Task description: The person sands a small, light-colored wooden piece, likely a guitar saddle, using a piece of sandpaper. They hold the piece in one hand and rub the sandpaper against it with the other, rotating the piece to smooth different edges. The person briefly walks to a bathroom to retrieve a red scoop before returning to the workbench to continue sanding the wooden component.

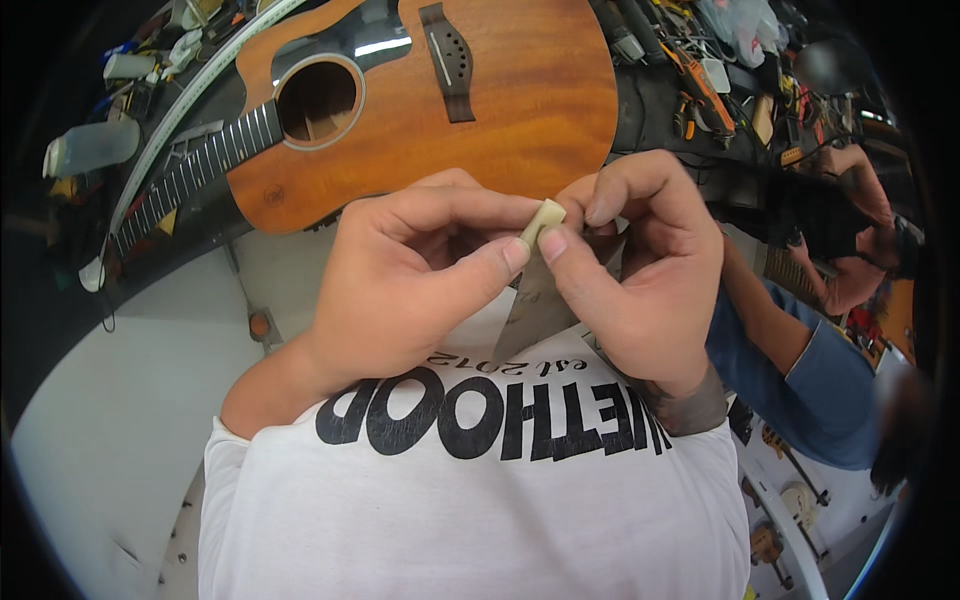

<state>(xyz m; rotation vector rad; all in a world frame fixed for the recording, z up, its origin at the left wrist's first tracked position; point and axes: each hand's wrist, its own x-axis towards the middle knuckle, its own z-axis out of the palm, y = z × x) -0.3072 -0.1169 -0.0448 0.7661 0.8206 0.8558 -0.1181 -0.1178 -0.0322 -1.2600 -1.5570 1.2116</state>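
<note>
In front of my chest, my left hand (410,265) pinches a small cream-coloured bar (544,218), like a guitar nut blank, between thumb and forefinger. My right hand (650,265) is closed beside it, its thumb tip against the bar's right side. A thin grey sheet (540,308), which looks like sandpaper, hangs in my right hand, its pointed corner below the bar. My fingers hide the sheet's upper part and the bar's lower end. Beyond my hands lies an acoustic guitar (510,130) with a brown top, a dark bridge (448,65) and no strings visible.
Tools, including orange-handled ones (700,90), crowd the dark bench at the far right. A plastic bottle (92,148) and a long pale curved strip (180,115) lie at the far left. Another person's blue sleeve (830,390) is close on my right; another person sits farther off.
</note>
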